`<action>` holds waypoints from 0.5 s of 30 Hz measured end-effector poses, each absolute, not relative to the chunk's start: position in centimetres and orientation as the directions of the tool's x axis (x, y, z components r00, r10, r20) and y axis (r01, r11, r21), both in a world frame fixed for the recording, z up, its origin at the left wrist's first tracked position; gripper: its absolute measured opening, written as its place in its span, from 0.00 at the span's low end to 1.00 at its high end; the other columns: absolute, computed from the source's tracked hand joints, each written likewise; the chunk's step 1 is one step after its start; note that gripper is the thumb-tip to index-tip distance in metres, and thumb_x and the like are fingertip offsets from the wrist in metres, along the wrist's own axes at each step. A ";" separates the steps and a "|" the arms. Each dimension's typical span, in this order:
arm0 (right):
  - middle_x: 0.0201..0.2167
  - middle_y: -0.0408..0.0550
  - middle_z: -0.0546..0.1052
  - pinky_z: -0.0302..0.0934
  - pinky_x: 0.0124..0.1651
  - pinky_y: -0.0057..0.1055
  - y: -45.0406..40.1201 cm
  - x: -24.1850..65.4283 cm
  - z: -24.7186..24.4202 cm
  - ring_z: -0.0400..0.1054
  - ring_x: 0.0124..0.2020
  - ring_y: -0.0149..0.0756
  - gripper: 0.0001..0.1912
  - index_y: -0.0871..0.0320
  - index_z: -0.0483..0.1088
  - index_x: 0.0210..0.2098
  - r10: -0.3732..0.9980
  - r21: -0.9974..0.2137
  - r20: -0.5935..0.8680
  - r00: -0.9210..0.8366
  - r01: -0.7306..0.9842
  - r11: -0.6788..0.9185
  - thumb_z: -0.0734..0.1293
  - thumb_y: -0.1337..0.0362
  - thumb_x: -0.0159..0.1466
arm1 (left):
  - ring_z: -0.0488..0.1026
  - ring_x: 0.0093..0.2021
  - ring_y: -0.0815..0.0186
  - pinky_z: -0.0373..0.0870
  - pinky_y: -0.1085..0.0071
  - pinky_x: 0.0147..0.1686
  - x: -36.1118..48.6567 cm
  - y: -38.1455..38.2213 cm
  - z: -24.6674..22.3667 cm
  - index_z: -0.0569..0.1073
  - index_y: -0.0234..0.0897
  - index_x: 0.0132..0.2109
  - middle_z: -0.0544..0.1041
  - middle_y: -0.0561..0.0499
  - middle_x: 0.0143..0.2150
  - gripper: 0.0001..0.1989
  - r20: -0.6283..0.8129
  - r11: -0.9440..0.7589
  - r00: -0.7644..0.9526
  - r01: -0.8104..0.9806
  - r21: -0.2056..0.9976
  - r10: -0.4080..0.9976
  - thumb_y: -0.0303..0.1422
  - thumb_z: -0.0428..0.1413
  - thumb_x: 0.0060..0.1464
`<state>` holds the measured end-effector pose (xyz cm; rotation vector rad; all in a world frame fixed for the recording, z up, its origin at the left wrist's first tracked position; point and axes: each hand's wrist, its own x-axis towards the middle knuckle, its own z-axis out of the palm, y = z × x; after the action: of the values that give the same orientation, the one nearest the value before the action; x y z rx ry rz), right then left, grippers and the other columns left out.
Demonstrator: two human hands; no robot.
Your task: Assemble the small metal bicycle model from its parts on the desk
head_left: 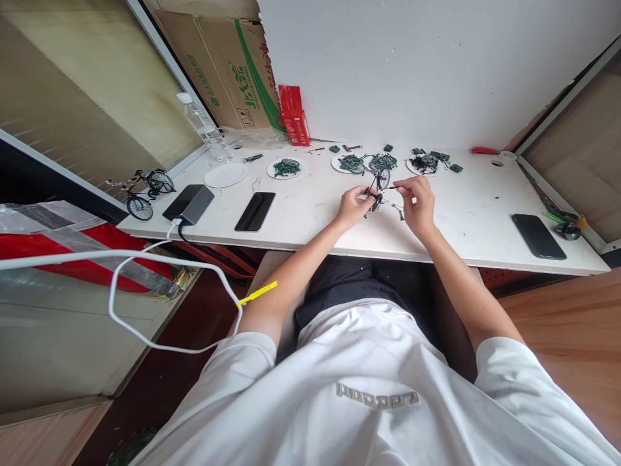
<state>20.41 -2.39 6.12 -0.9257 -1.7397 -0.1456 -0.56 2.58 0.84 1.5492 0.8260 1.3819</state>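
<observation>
My left hand is closed on a partly built black miniature bicycle, held just above the white table with one wheel facing the back. To the right of it, my right hand pinches a thin dark stick-like piece that points at the bicycle; its exact kind is too small to make out. Small loose parts lie under my right hand. Behind the bicycle are a plate of green and dark parts and another plate of black parts.
An assembled miniature bicycle stands at the far left, beside a dark grey box with cables. Phones lie left and right. A white plate, a water bottle and a red box stand behind.
</observation>
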 end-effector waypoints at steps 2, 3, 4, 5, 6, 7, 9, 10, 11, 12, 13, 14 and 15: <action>0.36 0.52 0.81 0.72 0.48 0.46 -1.9 20.3 4.8 0.75 0.40 0.47 0.25 0.50 0.81 0.48 0.501 -0.318 0.859 -0.100 0.664 0.677 0.58 0.44 0.83 | 0.82 0.37 0.67 0.79 0.73 0.39 -0.6 2.8 0.5 0.84 0.33 0.50 0.87 0.41 0.53 0.13 0.406 -0.402 0.159 -0.061 0.914 0.900 0.32 0.64 0.59; 0.35 0.52 0.81 0.71 0.48 0.46 -1.7 20.4 4.2 0.75 0.38 0.46 0.25 0.50 0.81 0.48 0.504 -0.309 0.857 -0.108 0.676 0.669 0.58 0.44 0.83 | 0.83 0.36 0.67 0.79 0.73 0.38 -0.6 2.8 0.4 0.84 0.33 0.50 0.87 0.41 0.53 0.13 0.407 -0.404 0.161 -0.051 0.913 0.899 0.32 0.64 0.59; 0.34 0.51 0.81 0.71 0.48 0.46 -1.4 20.5 3.7 0.75 0.38 0.46 0.25 0.50 0.80 0.48 0.504 -0.300 0.857 -0.112 0.687 0.662 0.58 0.44 0.83 | 0.82 0.35 0.67 0.78 0.73 0.37 -0.6 2.7 0.4 0.84 0.34 0.50 0.87 0.41 0.53 0.13 0.407 -0.406 0.163 -0.040 0.913 0.899 0.32 0.63 0.60; 0.35 0.52 0.82 0.71 0.48 0.46 -1.2 20.7 3.3 0.75 0.38 0.46 0.24 0.50 0.80 0.48 0.504 -0.297 0.857 -0.111 0.691 0.658 0.58 0.45 0.83 | 0.82 0.34 0.68 0.78 0.73 0.36 -0.6 2.6 0.5 0.84 0.34 0.50 0.87 0.42 0.53 0.13 0.408 -0.409 0.167 -0.028 0.912 0.898 0.32 0.63 0.60; 0.37 0.52 0.83 0.72 0.48 0.45 -1.1 20.8 3.0 0.76 0.39 0.46 0.23 0.50 0.80 0.49 0.506 -0.304 0.856 -0.103 0.691 0.656 0.59 0.46 0.83 | 0.81 0.33 0.69 0.77 0.74 0.34 -0.6 2.5 0.5 0.84 0.34 0.50 0.87 0.42 0.53 0.13 0.408 -0.412 0.169 -0.015 0.911 0.897 0.32 0.63 0.60; 0.39 0.53 0.84 0.72 0.48 0.45 -1.0 20.9 2.8 0.77 0.41 0.46 0.22 0.50 0.81 0.49 0.509 -0.315 0.856 -0.093 0.687 0.655 0.60 0.47 0.83 | 0.81 0.32 0.69 0.75 0.74 0.33 -0.6 2.3 0.6 0.84 0.34 0.50 0.87 0.42 0.53 0.13 0.407 -0.413 0.170 0.000 0.911 0.897 0.32 0.63 0.60; 0.42 0.54 0.86 0.74 0.47 0.45 -0.9 20.9 2.6 0.78 0.44 0.47 0.19 0.50 0.81 0.49 0.523 -0.343 0.849 -0.076 0.673 0.656 0.62 0.49 0.83 | 0.80 0.31 0.69 0.73 0.75 0.29 -0.5 2.0 0.8 0.84 0.35 0.50 0.87 0.43 0.52 0.12 0.404 -0.415 0.168 0.033 0.909 0.899 0.33 0.64 0.60; 0.42 0.53 0.86 0.75 0.47 0.45 -1.0 20.8 2.6 0.78 0.45 0.48 0.18 0.50 0.82 0.49 0.529 -0.353 0.845 -0.075 0.664 0.659 0.63 0.50 0.83 | 0.80 0.30 0.70 0.72 0.75 0.28 -0.5 1.9 0.9 0.84 0.35 0.50 0.88 0.43 0.52 0.12 0.405 -0.417 0.165 0.048 0.908 0.899 0.33 0.64 0.60; 0.42 0.53 0.87 0.75 0.46 0.45 -1.1 20.7 2.6 0.78 0.45 0.48 0.17 0.50 0.82 0.48 0.533 -0.359 0.842 -0.080 0.655 0.665 0.63 0.51 0.82 | 0.79 0.30 0.70 0.72 0.75 0.28 -0.4 1.8 0.9 0.83 0.35 0.50 0.88 0.43 0.52 0.13 0.408 -0.421 0.162 0.057 0.905 0.899 0.33 0.64 0.60; 0.42 0.53 0.87 0.75 0.47 0.45 -1.3 20.5 2.6 0.78 0.45 0.48 0.17 0.50 0.82 0.48 0.534 -0.360 0.841 -0.088 0.647 0.673 0.63 0.52 0.82 | 0.80 0.30 0.69 0.72 0.75 0.28 -0.4 1.7 0.9 0.84 0.35 0.50 0.87 0.43 0.53 0.13 0.412 -0.426 0.161 0.061 0.903 0.897 0.33 0.64 0.60; 0.42 0.53 0.87 0.76 0.47 0.46 -1.4 20.3 2.6 0.78 0.44 0.47 0.17 0.51 0.82 0.47 0.533 -0.357 0.841 -0.097 0.641 0.680 0.63 0.54 0.82 | 0.80 0.30 0.69 0.73 0.75 0.28 -0.3 1.6 1.0 0.84 0.35 0.51 0.87 0.42 0.53 0.13 0.418 -0.431 0.162 0.060 0.900 0.894 0.33 0.64 0.61; 0.42 0.53 0.87 0.76 0.48 0.46 -1.5 20.1 2.6 0.79 0.44 0.47 0.17 0.51 0.82 0.47 0.528 -0.350 0.843 -0.104 0.638 0.686 0.62 0.55 0.82 | 0.80 0.30 0.69 0.73 0.75 0.29 -0.3 1.5 1.0 0.84 0.35 0.51 0.87 0.42 0.53 0.13 0.423 -0.437 0.164 0.057 0.898 0.891 0.33 0.63 0.61; 0.42 0.53 0.87 0.75 0.49 0.47 -1.6 20.0 2.6 0.79 0.44 0.47 0.17 0.51 0.82 0.46 0.519 -0.341 0.848 -0.108 0.637 0.691 0.62 0.56 0.83 | 0.80 0.31 0.69 0.74 0.75 0.29 -0.2 1.5 1.0 0.84 0.35 0.51 0.87 0.42 0.53 0.13 0.429 -0.442 0.167 0.055 0.895 0.888 0.33 0.63 0.61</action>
<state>19.98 -1.64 2.58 -0.9245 -1.7631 -0.1294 -0.25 1.48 0.96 1.6738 0.9115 1.3662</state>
